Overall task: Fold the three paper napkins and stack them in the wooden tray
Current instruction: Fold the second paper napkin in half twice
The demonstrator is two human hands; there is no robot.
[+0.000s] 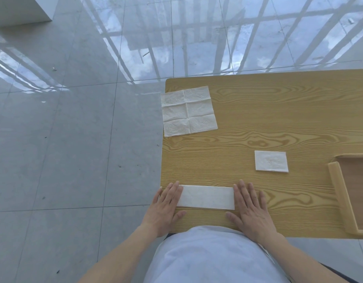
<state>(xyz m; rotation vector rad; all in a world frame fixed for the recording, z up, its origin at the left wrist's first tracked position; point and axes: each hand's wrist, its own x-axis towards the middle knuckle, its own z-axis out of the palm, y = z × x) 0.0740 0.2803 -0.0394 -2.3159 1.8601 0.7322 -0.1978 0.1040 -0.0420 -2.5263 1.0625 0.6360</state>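
A white napkin folded into a long strip [207, 197] lies near the table's front edge. My left hand [166, 209] rests flat on its left end, fingers apart. My right hand [250, 209] lies flat at its right end, fingers spread. An unfolded square napkin [188, 111] with crease lines sits at the table's far left corner, slightly over the edge. A small folded napkin [271, 161] lies on the table right of centre. The wooden tray [338, 190] is at the right edge, partly cut off by the frame; the part of its floor in view holds nothing.
The wood-grain table [278, 119] has its left edge close to my left hand. Beyond it is a glossy grey tiled floor [74, 119]. My light shirt fills the bottom of the view.
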